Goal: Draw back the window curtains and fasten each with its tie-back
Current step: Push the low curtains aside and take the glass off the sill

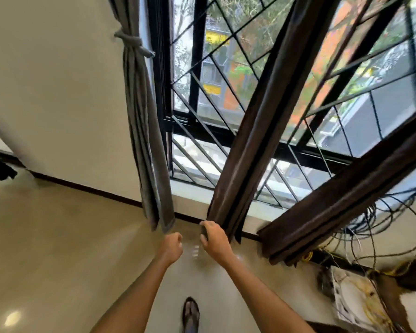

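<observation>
A grey curtain (143,131) hangs gathered at the left side of the window, bound high up by a grey tie-back (132,43). A dark brown curtain (255,131) hangs bunched in the middle of the window. My right hand (213,237) grips its lower edge near the floor. My left hand (172,245) is just to the left of it, fingers curled, holding nothing that I can see. A second dark brown curtain (341,203) hangs bunched further right, loose, with no tie-back visible on it.
The window (216,75) has black frames and a diagonal metal grille. A tangle of cables (380,227) and a box of wires (356,299) lie on the floor at the right. My sandalled foot (190,313) stands on the glossy floor.
</observation>
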The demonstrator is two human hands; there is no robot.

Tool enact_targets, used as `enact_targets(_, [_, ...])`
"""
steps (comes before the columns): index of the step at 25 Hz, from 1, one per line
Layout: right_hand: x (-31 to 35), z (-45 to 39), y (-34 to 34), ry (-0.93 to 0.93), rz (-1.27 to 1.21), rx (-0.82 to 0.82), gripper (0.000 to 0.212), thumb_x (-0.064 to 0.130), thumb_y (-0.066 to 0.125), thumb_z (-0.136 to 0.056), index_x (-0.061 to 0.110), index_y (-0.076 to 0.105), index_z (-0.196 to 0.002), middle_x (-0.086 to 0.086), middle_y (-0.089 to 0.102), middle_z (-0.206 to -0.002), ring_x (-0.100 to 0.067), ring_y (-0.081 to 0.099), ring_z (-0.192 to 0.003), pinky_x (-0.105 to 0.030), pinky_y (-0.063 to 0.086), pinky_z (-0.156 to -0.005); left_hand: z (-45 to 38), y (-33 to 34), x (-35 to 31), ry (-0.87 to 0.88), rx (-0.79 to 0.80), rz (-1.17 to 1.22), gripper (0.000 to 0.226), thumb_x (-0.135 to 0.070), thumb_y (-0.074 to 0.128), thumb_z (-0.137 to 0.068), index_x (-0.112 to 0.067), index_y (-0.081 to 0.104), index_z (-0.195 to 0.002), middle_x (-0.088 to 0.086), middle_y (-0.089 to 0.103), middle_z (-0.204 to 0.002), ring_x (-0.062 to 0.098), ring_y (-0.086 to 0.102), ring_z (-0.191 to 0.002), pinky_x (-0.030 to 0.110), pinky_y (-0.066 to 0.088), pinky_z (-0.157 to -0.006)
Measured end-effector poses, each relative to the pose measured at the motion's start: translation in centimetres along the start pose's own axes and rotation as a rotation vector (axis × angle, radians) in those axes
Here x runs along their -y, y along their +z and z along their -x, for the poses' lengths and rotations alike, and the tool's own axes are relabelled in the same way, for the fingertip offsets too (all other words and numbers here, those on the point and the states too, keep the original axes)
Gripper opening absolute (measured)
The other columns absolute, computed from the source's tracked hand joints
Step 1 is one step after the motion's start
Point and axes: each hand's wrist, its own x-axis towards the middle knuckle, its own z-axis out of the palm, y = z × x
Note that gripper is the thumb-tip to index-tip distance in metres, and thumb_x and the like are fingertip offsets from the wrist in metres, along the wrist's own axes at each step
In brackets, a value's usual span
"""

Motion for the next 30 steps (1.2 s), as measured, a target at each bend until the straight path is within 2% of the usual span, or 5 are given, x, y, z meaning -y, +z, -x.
enact_targets(10, [-4.5, -12.8, 1.9, 0.489, -0.389, -0.01, 0.039, 0.025, 0.058, -0.088, 0.009, 0.054, -0.122, -0.007, 0.059, -0.122, -0.021, 0.055, -0.114, -0.023, 0.039, -0.091, -14.5, -1.1, -0.1, -0.063, 0.107, 0.078, 0.027, -0.015, 0.05, -0.085, -0.01, 0.061, -0.109, 0.011, 0.066, -0.111, 0.027, 0.06, -0.102, 0.032, 0.048, -0.086])
enact_targets(15, [-10.2, -13.3, -1.9, 0.909, -0.573, -0.316, 0.092, 0.066, 0.078, -0.05, 0.011, 0.053, -0.12, -0.006, 0.063, -0.116, -0.027, 0.057, -0.112, -0.037, 0.049, -0.093, -18.9, -2.6, -5.1, 0.041, 0.248, 0.059, 0.043, -0.033, 0.06, -0.085, -0.012, 0.051, -0.122, 0.002, 0.065, -0.11, 0.018, 0.06, -0.102, 0.027, 0.046, -0.085])
enact_targets(20, [-12.0, -16.1, -5.8, 0.808, -0.483, -0.474, 0.114, 0.06, 0.081, -0.042, 0.007, 0.037, -0.133, -0.013, 0.049, -0.128, -0.027, 0.044, -0.123, -0.039, 0.04, -0.103, -21.3, -3.3, -12.9, 0.374, 0.405, 0.181, 0.094, -0.057, 0.076, -0.061, -0.03, 0.027, -0.137, -0.016, 0.039, -0.13, 0.004, 0.043, -0.117, 0.026, 0.038, -0.099])
enact_targets(23, [-12.9, -18.3, -4.8, 0.757, -0.563, -0.394, 0.082, 0.044, 0.078, -0.06, 0.008, 0.048, -0.127, -0.014, 0.055, -0.124, -0.027, 0.051, -0.119, -0.031, 0.042, -0.099, -22.3, -2.8, -16.7, 0.552, 0.327, 0.267, 0.12, -0.067, 0.078, -0.047, -0.03, 0.014, -0.143, -0.016, 0.029, -0.142, 0.004, 0.033, -0.129, 0.029, 0.033, -0.109])
enact_targets(30, [-7.4, -21.9, -5.8, 0.486, -0.716, 0.014, 0.043, -0.001, 0.048, -0.09, -0.011, 0.039, -0.131, -0.026, 0.041, -0.14, -0.035, 0.04, -0.131, -0.023, 0.029, -0.099, -24.2, -2.4, -20.1, 0.326, -0.113, 0.446, 0.104, -0.039, 0.087, -0.054, -0.015, 0.03, -0.138, 0.005, 0.048, -0.131, 0.016, 0.048, -0.12, 0.025, 0.04, -0.1])
